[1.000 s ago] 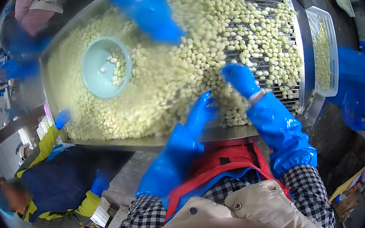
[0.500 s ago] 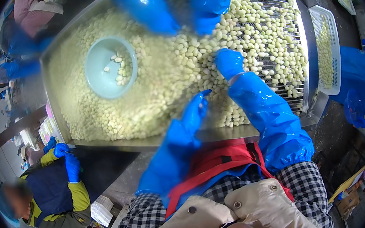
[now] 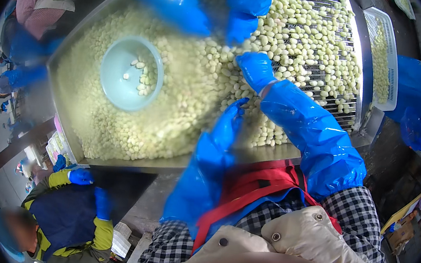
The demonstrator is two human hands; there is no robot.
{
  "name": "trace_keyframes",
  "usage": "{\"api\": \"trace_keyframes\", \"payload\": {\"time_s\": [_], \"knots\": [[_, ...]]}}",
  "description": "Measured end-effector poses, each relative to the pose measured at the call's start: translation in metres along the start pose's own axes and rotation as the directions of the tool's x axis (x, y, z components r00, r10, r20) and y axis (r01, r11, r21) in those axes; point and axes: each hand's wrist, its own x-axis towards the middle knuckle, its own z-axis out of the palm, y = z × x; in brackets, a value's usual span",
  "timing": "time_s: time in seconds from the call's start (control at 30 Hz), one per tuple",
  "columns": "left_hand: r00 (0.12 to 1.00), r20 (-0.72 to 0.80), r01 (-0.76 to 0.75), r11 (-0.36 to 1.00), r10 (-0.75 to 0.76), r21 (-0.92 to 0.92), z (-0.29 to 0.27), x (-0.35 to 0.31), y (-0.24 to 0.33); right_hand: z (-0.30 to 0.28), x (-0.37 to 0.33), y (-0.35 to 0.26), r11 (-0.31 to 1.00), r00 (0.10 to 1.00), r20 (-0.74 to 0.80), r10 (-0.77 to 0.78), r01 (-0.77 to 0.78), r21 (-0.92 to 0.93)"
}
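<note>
Pale green oval pieces [image 3: 134, 136], like large beans or small fruit, lie in a thick layer across a metal tray. My right hand [image 3: 255, 70], in a blue glove and long blue sleeve, is at the layer's middle with its fingers curled down; their tips are hidden, and I cannot make out what they hold. Just below and left of it, my left hand [image 3: 229, 123], also blue-gloved, hovers low over the pieces with its index finger stretched out and nothing visible in it. A light blue bowl [image 3: 117, 87] with a few pieces inside rests on the layer to the left.
Across the tray, another person's blue-gloved hands [image 3: 241, 27] reach in. A slotted metal grate [image 3: 346, 103] carries pieces at right, beside a white basket [image 3: 393, 82] of more pieces. A co-worker [image 3: 67, 224] is at lower left. The tray's metal edge [image 3: 165, 164] runs before me.
My right hand has shifted a little left, while my left hand has moved slightly up and stays near it. The lower-left co-worker's hands have moved apart.
</note>
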Motion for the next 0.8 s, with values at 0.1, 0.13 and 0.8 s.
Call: {"api": "trace_keyframes", "payload": {"time_s": [0.1,0.13,0.8], "knots": [[0.990,-0.134,-0.041,0.999,0.042,0.017,0.002,-0.002,0.001,-0.004,0.005,-0.003,0.999,0.997,0.057,-0.042,0.042,0.014],[0.987,-0.153,-0.040,0.999,0.042,0.018,0.004,-0.002,0.001,-0.007,0.004,-0.005,0.994,0.993,0.060,-0.101,0.103,-0.031],[0.972,-0.038,-0.235,0.960,0.232,-0.149,-0.005,-0.005,-0.019,-0.042,-0.063,-0.053,0.843,0.994,0.094,0.051,-0.093,0.529]]}}
